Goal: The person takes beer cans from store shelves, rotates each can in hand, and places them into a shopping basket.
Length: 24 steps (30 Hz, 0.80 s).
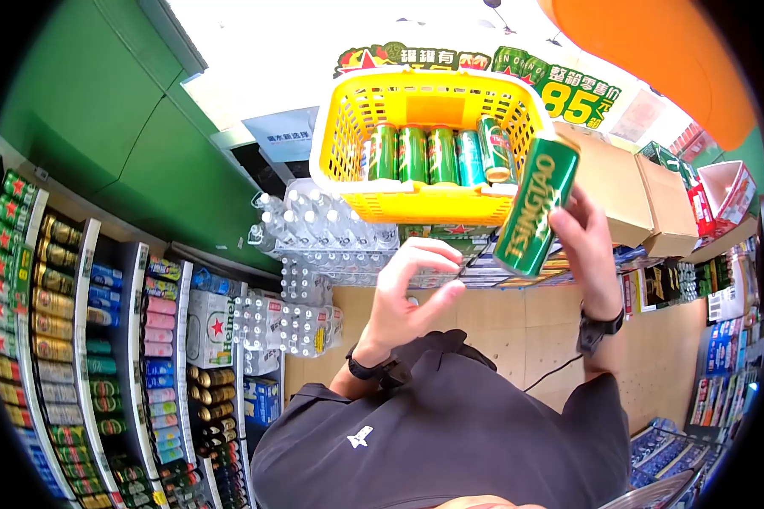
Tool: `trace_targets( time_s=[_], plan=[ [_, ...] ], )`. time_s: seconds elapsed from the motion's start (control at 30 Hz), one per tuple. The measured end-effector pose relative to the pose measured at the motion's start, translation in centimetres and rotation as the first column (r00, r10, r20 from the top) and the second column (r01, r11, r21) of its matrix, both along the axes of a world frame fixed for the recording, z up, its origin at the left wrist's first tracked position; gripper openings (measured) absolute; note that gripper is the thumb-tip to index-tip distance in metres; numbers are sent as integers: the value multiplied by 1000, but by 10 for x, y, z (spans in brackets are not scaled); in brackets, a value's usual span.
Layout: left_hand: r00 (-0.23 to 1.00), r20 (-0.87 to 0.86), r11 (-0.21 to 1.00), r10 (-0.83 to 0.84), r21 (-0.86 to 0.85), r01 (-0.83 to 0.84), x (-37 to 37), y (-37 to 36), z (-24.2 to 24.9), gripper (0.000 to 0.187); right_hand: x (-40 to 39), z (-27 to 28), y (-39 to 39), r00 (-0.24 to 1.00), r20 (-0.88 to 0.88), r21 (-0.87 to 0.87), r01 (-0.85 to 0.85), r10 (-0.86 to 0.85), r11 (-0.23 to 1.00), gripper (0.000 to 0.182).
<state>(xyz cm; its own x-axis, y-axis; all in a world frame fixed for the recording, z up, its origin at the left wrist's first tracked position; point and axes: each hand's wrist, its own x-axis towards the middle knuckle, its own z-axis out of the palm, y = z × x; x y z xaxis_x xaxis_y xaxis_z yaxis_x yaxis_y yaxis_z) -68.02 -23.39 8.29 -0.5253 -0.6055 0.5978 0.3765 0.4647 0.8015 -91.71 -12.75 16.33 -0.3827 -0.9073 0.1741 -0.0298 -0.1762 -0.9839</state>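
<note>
A tall green Tsingtao beer can (538,204) is tilted in my right hand (587,242), its gold lettering facing up. The can is just off the right front corner of a yellow shopping basket (437,204). Several cans (412,155) stand in the basket, mostly green, with a teal can (470,158) among them and one green can (495,148) leaning at the right. My left hand (409,293) is below the front of the basket, fingers apart and nothing in it. Both wrists wear dark bands.
Packs of clear bottles (301,216) are stacked left of the basket. Shelves of cans (102,339) line the left side. Opened cardboard boxes (615,182) stand at the right, near a sign reading 85 (564,99). Tiled floor (501,339) shows below.
</note>
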Motion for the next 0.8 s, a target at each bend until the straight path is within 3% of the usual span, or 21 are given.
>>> trace_targets(
  time_s=[0.07,0.17,0.3,0.47,0.57,0.63,0.73,0.8],
  plan=[
    [997,-11,996,73,51,-73,-4,-26,5,19,-16,18,-37,995,-102,74,20,-13,997,66],
    [973,27,968,230,-111,-226,-8,-64,13,18,-46,25,-89,976,-213,168,-12,48,986,66],
    [958,15,946,287,-159,-281,-16,-94,18,18,-80,17,-149,906,-395,399,23,150,917,69],
    [951,105,926,290,-280,-252,-21,-127,16,22,-83,7,-200,789,-510,641,81,344,764,68],
    [933,259,921,251,-360,-148,-23,-138,19,26,-91,-15,-220,774,-523,644,84,357,761,67],
    [926,297,923,232,-367,-113,-24,-142,20,27,-92,-17,-232,746,-474,768,92,468,633,75],
    [919,344,923,195,-381,-53,-22,-143,22,29,-99,-27,-245,712,-458,809,85,532,582,75],
    [901,408,912,147,-408,36,-21,-144,23,30,-97,-30,-249,687,-490,793,95,537,602,72]
  ],
)
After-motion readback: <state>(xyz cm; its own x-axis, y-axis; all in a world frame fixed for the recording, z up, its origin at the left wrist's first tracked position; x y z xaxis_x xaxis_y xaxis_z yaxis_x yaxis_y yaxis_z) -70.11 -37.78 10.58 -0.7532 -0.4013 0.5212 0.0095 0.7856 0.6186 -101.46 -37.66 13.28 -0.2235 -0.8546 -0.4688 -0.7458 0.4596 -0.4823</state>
